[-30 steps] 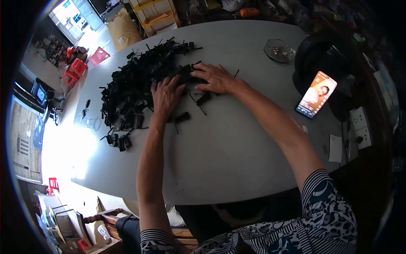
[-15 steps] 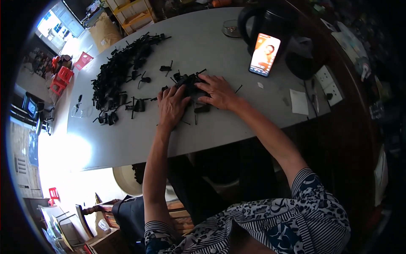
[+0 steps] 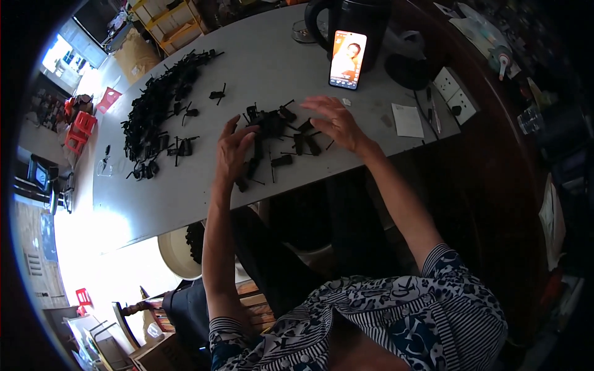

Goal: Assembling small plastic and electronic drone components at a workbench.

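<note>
Small black plastic parts with thin stems lie in a loose cluster [image 3: 270,123] on the grey table [image 3: 204,201], between my two hands. My left hand [image 3: 232,148] hovers at the cluster's left edge, its fingers bent but apart, with nothing seen in it. To the right, my right hand [image 3: 339,125] is raised off the parts, fingers stretched out and slightly blurred, holding nothing. One stray part [image 3: 281,161] lies nearer to me, below the cluster. A long dark heap of the same kind of parts [image 3: 154,108] curves along the table's left side.
A lit phone [image 3: 347,60] leans upright against a black kettle [image 3: 362,21]. Right of it are a white paper [image 3: 407,120], a pen [image 3: 437,121] and a power strip [image 3: 455,96]. A pale basin [image 3: 176,256] with black parts stands below the front edge.
Both hands have lifted off the cluster and moved apart, leaving the parts more spread out. The whole view has shifted a little, so the phone and kettle appear further left.
</note>
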The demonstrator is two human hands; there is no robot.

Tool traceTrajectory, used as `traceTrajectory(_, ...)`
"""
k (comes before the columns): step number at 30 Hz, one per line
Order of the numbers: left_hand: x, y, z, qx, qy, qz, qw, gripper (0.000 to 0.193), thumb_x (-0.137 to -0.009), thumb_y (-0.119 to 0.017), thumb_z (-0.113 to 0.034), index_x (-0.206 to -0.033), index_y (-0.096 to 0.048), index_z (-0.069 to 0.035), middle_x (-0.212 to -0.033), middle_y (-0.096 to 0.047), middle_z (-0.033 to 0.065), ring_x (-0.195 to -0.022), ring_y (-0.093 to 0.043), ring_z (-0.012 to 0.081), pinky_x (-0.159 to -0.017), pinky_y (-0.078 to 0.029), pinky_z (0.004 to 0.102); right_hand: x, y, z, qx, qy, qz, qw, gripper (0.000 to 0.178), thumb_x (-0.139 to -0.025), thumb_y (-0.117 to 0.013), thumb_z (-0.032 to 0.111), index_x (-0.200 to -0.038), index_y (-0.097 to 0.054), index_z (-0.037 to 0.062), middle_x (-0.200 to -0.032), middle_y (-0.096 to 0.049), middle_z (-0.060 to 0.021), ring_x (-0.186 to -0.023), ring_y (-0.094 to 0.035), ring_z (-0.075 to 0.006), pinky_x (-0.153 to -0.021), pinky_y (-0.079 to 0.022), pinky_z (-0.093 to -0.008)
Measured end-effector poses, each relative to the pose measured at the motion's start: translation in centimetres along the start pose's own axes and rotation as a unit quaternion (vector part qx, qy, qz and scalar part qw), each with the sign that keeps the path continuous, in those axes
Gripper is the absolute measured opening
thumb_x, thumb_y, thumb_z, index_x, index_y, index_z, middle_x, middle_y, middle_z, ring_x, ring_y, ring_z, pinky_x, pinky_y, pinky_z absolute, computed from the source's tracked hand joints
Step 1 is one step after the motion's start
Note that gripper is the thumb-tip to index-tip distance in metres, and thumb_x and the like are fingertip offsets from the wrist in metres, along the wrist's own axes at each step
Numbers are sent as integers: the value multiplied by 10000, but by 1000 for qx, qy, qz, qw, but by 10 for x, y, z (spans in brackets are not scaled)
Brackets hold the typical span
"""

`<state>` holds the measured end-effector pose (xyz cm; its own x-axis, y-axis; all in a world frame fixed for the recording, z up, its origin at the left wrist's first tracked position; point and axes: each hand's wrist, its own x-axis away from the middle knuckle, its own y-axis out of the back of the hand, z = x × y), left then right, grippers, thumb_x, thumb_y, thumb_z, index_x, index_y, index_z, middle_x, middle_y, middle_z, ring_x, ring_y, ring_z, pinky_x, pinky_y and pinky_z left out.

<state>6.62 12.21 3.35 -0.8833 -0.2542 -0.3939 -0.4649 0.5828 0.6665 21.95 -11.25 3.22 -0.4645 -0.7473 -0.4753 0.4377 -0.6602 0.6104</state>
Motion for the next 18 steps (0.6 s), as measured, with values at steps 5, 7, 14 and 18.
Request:
traceTrajectory(5,6,2,-5,66,44,1,997,272,-815,-553,-225,-1036,-643,-93,-1241,-460,206,-1087,-495,296,-892,-390,357,35,0,0,144,-9,27,989,526,-711,-663,408,-1134,-528,128,-1202,-474,-101,-1154,-405,-277,-973,-304,-409)
traceTrajectory(7,10,2,-8,62,30,-11,998,291,-812,-557,-218,-1067,-626,-96,-1232,-464,201,-1095,-484,297,-896,-385,359,37,-9,7,196,11,-11,980,595,-620,-718,423,-1095,-535,113,-1114,-476,-112,-1071,-440,-284,-922,-337,-404)
traceTrajectory(14,35,-2,-43,-57,42,-232,970,298,-770,-561,-59,-1067,-587,-71,-1134,-497,149,-1098,-450,299,-907,-361,362,40,-13,13,279,27,0,960,567,-581,-719,396,-985,-511,56,-940,-429,-113,-911,-443,-266,-742,-374,-388)
traceTrajectory(18,54,-16,-57,-94,5,-250,964,261,-729,-585,16,-979,-594,-55,-1047,-531,133,-981,-509,282,-827,-410,377,44,-10,16,283,-44,-14,958,491,-560,-709,299,-923,-490,52,-977,-455,-96,-941,-449,-261,-777,-396,-376)
